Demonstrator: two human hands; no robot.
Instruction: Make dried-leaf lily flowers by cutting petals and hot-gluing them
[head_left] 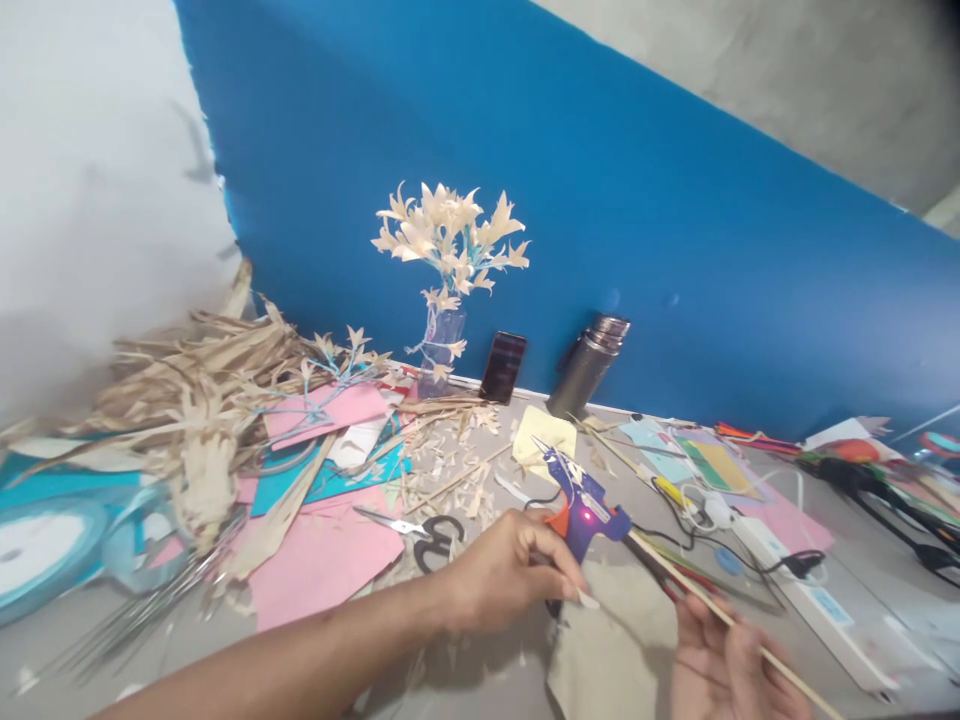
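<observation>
My left hand (pixel 517 575) reaches in from the lower left, thumb and forefinger pinched on a small pale piece (pixel 588 600). At the lower right my right hand (pixel 731 660) grips a long thin wooden stick (pixel 701 594) that runs diagonally, its far end near the back of a glue gun. The blue glue gun (pixel 589 515) has an orange trigger and a lit pink light; it lies just beyond my left hand, nozzle pointing away. A beige sheet (pixel 619 630) lies below and between my hands. Scissors with black handles (pixel 435 540) rest left of the gun.
Dried husks (pixel 210 370), pink paper (pixel 322 560) and a ribbon roll (pixel 45 550) crowd the left. A vase of pale flowers (pixel 442 340), a phone (pixel 503 367) and a flask (pixel 589 368) stand at the back. A power strip (pixel 814 605) and cables lie right.
</observation>
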